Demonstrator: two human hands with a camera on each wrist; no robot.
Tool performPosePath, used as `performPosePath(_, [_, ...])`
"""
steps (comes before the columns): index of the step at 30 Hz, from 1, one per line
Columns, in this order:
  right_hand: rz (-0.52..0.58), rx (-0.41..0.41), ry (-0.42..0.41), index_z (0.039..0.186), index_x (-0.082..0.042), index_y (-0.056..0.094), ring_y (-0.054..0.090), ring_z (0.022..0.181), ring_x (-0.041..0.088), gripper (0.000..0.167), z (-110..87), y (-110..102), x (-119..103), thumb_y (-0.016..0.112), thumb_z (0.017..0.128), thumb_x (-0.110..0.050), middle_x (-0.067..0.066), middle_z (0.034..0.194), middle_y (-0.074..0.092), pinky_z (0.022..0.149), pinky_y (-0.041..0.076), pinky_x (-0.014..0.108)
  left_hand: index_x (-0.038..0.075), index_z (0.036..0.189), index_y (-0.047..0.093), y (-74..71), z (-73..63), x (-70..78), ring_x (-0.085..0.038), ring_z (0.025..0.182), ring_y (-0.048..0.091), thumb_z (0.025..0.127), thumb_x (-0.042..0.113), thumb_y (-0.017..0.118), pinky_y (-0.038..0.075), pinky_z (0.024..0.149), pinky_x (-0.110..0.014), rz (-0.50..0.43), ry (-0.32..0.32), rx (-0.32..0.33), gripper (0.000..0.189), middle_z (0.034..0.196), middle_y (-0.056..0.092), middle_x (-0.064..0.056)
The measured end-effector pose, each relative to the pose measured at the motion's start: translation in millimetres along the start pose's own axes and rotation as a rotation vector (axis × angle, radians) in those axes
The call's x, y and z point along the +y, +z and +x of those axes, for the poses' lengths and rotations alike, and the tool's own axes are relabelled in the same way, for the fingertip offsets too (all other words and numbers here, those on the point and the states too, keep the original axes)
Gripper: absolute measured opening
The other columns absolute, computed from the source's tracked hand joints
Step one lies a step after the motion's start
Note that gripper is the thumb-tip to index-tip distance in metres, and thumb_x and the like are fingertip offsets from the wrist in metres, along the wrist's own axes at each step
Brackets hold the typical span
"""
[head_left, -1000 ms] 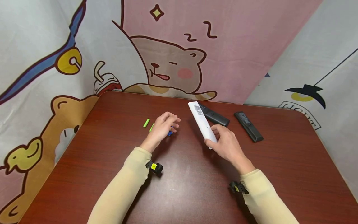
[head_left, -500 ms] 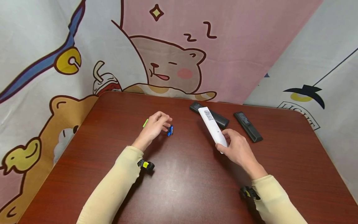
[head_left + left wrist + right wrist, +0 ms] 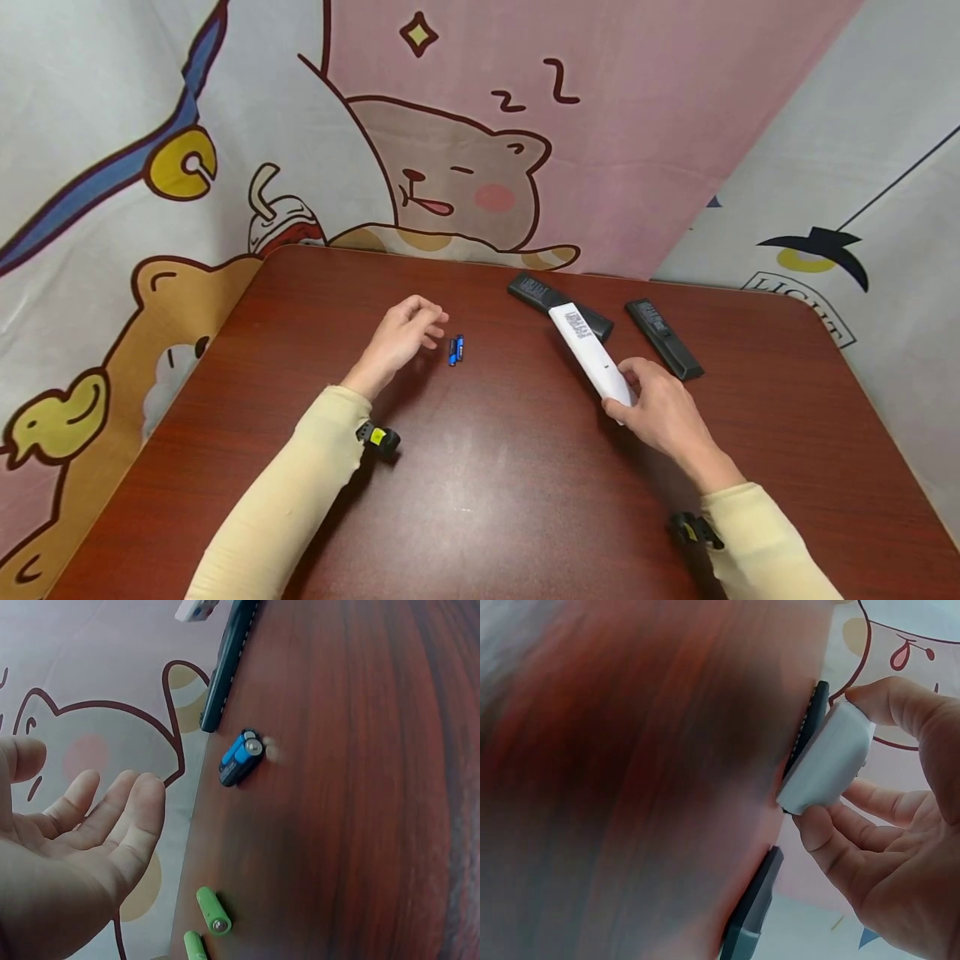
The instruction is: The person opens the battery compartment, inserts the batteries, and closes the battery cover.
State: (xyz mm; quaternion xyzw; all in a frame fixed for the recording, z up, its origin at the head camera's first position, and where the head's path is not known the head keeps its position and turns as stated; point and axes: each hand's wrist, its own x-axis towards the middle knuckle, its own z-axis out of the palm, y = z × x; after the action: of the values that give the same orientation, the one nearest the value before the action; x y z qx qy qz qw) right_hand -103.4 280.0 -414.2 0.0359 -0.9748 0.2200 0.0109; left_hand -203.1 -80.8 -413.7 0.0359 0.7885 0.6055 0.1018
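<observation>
My right hand (image 3: 667, 412) grips the near end of a white remote control (image 3: 592, 357), held tilted above the table. In the right wrist view, thumb and fingers pinch the white remote (image 3: 829, 761) by its two edges. My left hand (image 3: 396, 340) hovers over the table with loosely bent fingers and holds nothing. Just right of its fingertips lie two blue batteries (image 3: 456, 350) side by side, apart from the hand. Two green batteries (image 3: 214, 911) lie on the table in the left wrist view; in the head view the left hand hides them.
A black remote control (image 3: 531, 290) lies at the back, partly behind the white one. Another black remote (image 3: 663, 337) lies further right. The brown table (image 3: 480, 500) ends at a cartoon-printed cloth (image 3: 465, 183) behind it.
My right hand has carried the white remote right and toward me, uncovering more of the black remote behind it. My left hand has drifted left, exposing the blue batteries and covering the green ones.
</observation>
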Motion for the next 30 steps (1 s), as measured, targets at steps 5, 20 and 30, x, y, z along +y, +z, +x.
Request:
performPosePath(5, [-0.028, -0.01, 0.0, 0.122, 0.001, 0.063, 0.061, 0.087, 0.028, 0.05, -4.9, -1.1, 8.5, 0.082, 0.081, -0.021, 0.016, 0.104, 0.067, 0.073, 0.047, 0.046, -0.001, 0.116, 0.06, -3.6, 0.1, -0.9, -0.041, 0.107, 0.068, 0.109, 0.024, 0.048, 0.058, 0.086, -0.043, 0.014, -0.001, 0.006, 0.028, 0.126, 0.069, -0.021])
performPosePath(20, [-0.071, -0.025, -0.012, 0.121, 0.002, 0.064, 0.061, 0.092, 0.032, 0.051, -17.2, -4.8, 28.6, 0.084, 0.079, -0.021, 0.021, 0.113, 0.067, 0.078, 0.048, 0.052, 0.0, 0.119, 0.059, -9.0, 0.0, -1.3, -0.042, 0.11, 0.065, 0.111, 0.025, 0.046, 0.056, 0.092, -0.049, 0.05, -0.006, -0.013, 0.029, 0.13, 0.066, -0.02])
performPosePath(30, [-0.096, -0.025, -0.023, 0.118, 0.0, 0.066, 0.06, 0.089, 0.029, 0.048, -23.4, -7.2, 34.7, 0.085, 0.078, -0.02, 0.018, 0.106, 0.067, 0.075, 0.048, 0.049, 0.001, 0.119, 0.059, -8.7, -1.3, -1.6, -0.041, 0.108, 0.066, 0.111, 0.025, 0.046, 0.055, 0.094, -0.052, 0.066, -0.015, -0.008, 0.028, 0.129, 0.066, -0.018])
